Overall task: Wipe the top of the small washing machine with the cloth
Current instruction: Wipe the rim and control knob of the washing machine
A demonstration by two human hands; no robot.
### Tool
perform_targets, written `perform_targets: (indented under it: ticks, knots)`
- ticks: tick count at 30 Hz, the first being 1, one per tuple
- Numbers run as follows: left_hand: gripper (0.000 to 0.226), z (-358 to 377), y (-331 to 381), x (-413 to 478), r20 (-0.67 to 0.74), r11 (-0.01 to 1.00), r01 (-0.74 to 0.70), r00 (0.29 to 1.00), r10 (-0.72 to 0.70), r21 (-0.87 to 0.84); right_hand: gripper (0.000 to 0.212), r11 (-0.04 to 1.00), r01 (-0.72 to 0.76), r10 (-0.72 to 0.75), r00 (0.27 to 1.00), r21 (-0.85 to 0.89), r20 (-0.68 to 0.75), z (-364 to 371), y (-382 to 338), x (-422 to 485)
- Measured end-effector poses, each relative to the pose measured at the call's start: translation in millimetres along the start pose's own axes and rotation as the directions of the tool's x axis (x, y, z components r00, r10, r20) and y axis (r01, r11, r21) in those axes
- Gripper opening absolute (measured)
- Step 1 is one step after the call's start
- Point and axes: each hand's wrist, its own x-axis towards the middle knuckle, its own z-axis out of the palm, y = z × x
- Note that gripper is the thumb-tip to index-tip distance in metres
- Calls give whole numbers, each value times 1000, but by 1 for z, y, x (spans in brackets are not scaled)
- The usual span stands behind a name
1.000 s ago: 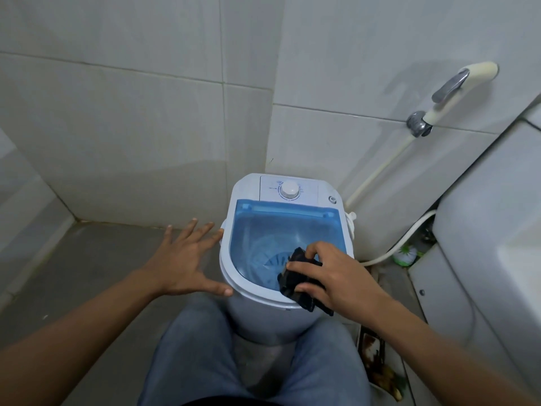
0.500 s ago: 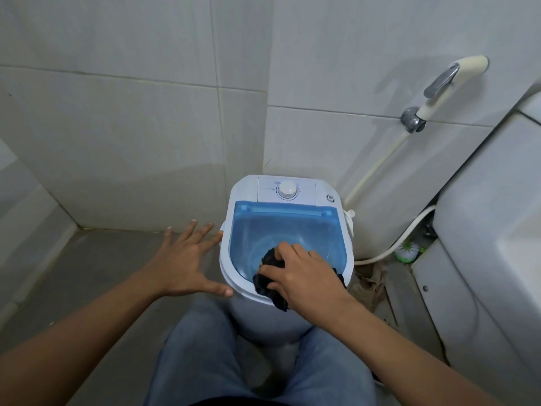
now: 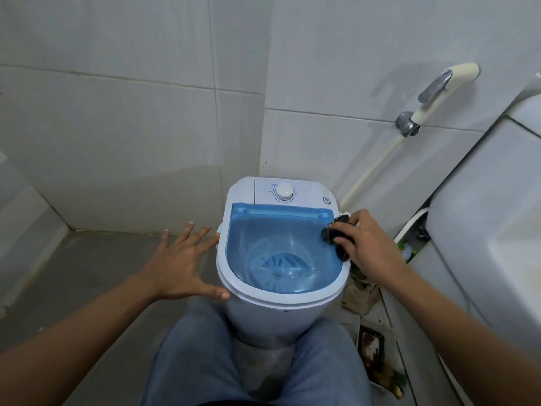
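- A small washing machine (image 3: 282, 300), white with a see-through blue lid (image 3: 281, 244), stands on the floor at the centre of the frame, in a corner of pale tiled walls.
- The right hand (image 3: 361, 241) sits at the right edge of the lid, right of centre, fingers curled around a dark cloth (image 3: 336, 235) and pressing it onto the machine's top rim.
- The cloth is bunched, mostly hidden under the fingers; it lies on the upper right part of the lid's edge, touching it.
- The left hand (image 3: 183, 262) is spread flat with fingers apart and grips nothing, left of centre; its thumb tip reaches the machine's left side low down, and whether the fingertips touch the rim is unclear.
- A white dial (image 3: 283, 192) sits on the control panel at the back of the machine's top, above the lid.
- A cream spray nozzle (image 3: 439, 89) with a metal lever hangs on the wall in the upper right, its hose running down behind the machine.
- Knees in blue jeans (image 3: 193, 358) flank the machine at the bottom of the frame.
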Motion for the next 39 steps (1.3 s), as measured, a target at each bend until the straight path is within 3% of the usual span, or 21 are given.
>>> perform_targets:
  ticks: [3, 7, 13, 15, 18, 23, 27, 31, 34, 36, 39]
  knots:
    - [141, -1, 0, -1, 2, 1000, 2, 1000, -2, 9, 27, 996, -93, 92, 995, 3, 37, -2, 10, 30]
    - [143, -1, 1, 0, 0, 1000, 8, 1000, -8, 8, 29, 976, -146, 158, 985, 163, -63, -19, -7, 46]
    - [141, -1, 0, 0, -5, 1000, 3, 1000, -3, 3, 34, 933, 108, -171, 973, 345, 158, -15, -90, 22]
    - [141, -1, 1, 0, -5, 1000, 4, 1000, -4, -1, 39, 960, 168, -214, 956, 225, 202, -2, -109, 12]
    - [141, 1, 1, 0, -6, 1000, 2, 1000, -2, -6, 47, 958, 273, -261, 956, -86, 133, 19, -116, -2]
    - [140, 1, 0, 0, -5, 1000, 5, 1000, -5, -3, 34, 981, 157, -153, 987, -110, 43, 33, -101, 9]
    - [140, 3, 0, 0, -6, 1000, 6, 1000, -6, -16, 32, 996, -71, 71, 997, -55, -8, 26, -64, 30]
    - [140, 2, 0, -1, -5, 1000, 6, 1000, -6, -7, 34, 949, -316, 316, 949, 6, 10, 17, -27, 48]
    - [139, 0, 1, -1, -3, 1000, 6, 1000, -6, -6, 33, 882, -430, 431, 902, 194, 39, 11, -12, 59]
    - [138, 0, 2, -1, -1, 1000, 5, 1000, -5, -14, 35, 902, -323, 345, 938, 288, -29, 6, -21, 58]
    - [139, 0, 1, -1, 6, 1000, 7, 1000, -7, -7, 39, 921, -24, 25, 1000, 388, 3, -3, -71, 47]
